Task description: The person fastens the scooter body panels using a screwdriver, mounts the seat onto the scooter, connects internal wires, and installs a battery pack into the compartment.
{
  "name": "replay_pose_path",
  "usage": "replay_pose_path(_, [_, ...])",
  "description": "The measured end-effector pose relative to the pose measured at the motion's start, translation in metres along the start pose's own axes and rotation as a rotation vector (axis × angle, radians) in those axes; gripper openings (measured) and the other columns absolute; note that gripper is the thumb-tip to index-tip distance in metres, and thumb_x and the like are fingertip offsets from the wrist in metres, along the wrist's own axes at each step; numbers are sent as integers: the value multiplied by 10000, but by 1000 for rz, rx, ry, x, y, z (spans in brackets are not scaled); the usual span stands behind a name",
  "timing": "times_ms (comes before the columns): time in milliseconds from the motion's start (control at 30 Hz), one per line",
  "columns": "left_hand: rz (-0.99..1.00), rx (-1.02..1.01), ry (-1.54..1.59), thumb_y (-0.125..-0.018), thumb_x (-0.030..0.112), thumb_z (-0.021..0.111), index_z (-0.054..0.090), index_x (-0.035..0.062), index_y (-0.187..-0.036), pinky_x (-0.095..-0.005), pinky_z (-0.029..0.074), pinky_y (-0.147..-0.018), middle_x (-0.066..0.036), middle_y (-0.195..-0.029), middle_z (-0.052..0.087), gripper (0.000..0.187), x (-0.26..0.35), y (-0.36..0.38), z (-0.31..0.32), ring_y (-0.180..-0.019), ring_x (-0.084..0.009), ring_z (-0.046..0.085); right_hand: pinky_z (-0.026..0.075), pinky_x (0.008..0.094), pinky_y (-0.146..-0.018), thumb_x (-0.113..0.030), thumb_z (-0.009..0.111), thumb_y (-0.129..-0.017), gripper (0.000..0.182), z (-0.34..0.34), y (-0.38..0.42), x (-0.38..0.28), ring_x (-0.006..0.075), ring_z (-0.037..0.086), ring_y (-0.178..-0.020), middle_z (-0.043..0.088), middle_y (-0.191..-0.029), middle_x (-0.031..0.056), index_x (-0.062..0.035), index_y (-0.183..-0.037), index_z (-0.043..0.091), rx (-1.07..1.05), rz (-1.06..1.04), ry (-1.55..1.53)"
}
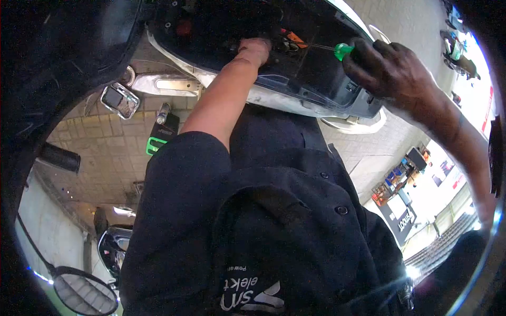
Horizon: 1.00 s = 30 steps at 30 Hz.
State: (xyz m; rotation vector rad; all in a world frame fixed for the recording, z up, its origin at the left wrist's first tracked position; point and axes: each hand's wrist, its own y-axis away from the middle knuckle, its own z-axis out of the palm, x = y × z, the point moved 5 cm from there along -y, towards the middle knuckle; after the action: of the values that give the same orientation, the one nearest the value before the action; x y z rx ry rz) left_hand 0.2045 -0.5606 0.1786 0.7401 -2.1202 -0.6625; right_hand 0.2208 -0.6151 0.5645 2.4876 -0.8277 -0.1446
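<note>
My right hand (387, 68) is wrapped round a screwdriver (343, 51) with a green handle. Its thin shaft points left across the dark open compartment (321, 73) of a white scooter, toward an orange piece (296, 39) among small parts and wires. Deep in the same compartment, left of the orange piece, is my left hand (255, 51), back of the hand up. Its fingers disappear into the dark interior, so their grip is hidden.
The scooter's pale body edge (274, 100) runs below my forearms. On the paved floor lie a small tray (120, 101) and a black-and-green box (162, 131). A mirror (86, 290) and another scooter (113, 247) are at lower left; a workbench (403, 208) stands at right.
</note>
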Motion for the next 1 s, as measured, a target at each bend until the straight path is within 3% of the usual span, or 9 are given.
replay_pose_path(100, [4, 62, -53, -883, 166, 499, 633, 127, -1159, -480, 478, -887, -115, -1237, 591, 309, 2, 9, -7, -1128, -295, 578, 534, 442, -657, -228, 559, -877, 244, 29, 4, 24, 292, 653, -748, 613, -790, 158, -87, -1075, 588, -600, 968, -590])
replay_pose_path(200, [-36, 28, 21, -882, 171, 502, 637, 124, -1149, -458, 482, -892, -115, -1249, 581, 302, 3, 16, -18, -1139, -294, 570, 465, 358, -426, -475, 500, -924, 469, 46, 21, 51, 213, 589, -488, 657, -848, 141, -52, -1127, 515, -486, 1234, -1342])
replay_pose_path(333, [1, 31, -60, -878, 170, 483, 603, 122, -1179, -456, 470, -902, -120, -1231, 590, 328, 1, 9, -5, -1128, -294, 576, 549, 330, -648, -39, 640, -778, 419, 11, 9, 8, 222, 647, -768, 604, -957, 129, -120, -1169, 512, -266, 442, -275])
replay_pose_path(400, [1, 86, -65, -879, 176, 504, 645, 131, -1130, -444, 489, -873, -103, -1243, 588, 292, 2, 6, -5, -1128, -282, 579, 532, 405, -623, -128, 586, -785, 377, 10, 10, -2, 284, 653, -748, 581, -1069, 155, -143, -1160, 549, -102, 184, -109])
replay_pose_path(633, [-10, 62, 1, -883, 162, 479, 627, 123, -1155, -465, 469, -903, -119, -1231, 591, 312, -1, -1, -7, -1135, -297, 571, 507, 385, -593, -380, 472, -952, 407, 41, 41, 29, 190, 632, -701, 634, -826, 150, 2, -1065, 553, -402, 1371, -1487])
replay_pose_path(767, [-33, 21, -24, -898, 164, 452, 621, 113, -1157, -466, 449, -942, -123, -1235, 584, 313, 4, 12, -20, -1142, -305, 562, 542, 385, -696, -160, 608, -809, 389, 17, 25, -1, 283, 645, -812, 593, -969, 198, -107, -1187, 532, -188, 299, -184])
replay_pose_path(867, [-32, 39, -24, -889, 174, 513, 629, 116, -1165, -489, 457, -910, -106, -1244, 588, 305, 0, 8, -14, -1146, -279, 567, 546, 387, -642, -128, 592, -811, 369, 8, 18, -11, 268, 649, -728, 603, -928, 180, -130, -1176, 541, -32, 154, -22])
replay_pose_path(933, [-56, -34, 31, -896, 169, 497, 637, 123, -1158, -478, 469, -896, -99, -1247, 588, 301, 1, 6, -9, -1138, -279, 573, 504, 342, -522, -225, 600, -839, 293, 29, 18, 9, 220, 584, -558, 613, -829, 115, -104, -1105, 574, -55, 414, -352])
replay_pose_path(1000, [-49, -32, 25, -895, 166, 493, 641, 130, -1155, -472, 474, -890, -96, -1248, 587, 301, 6, 13, -7, -1138, -279, 573, 420, 251, -430, -312, 640, -851, 309, 55, 43, 18, 118, 570, -543, 601, -741, 70, -40, -993, 601, -363, 1489, -1865])
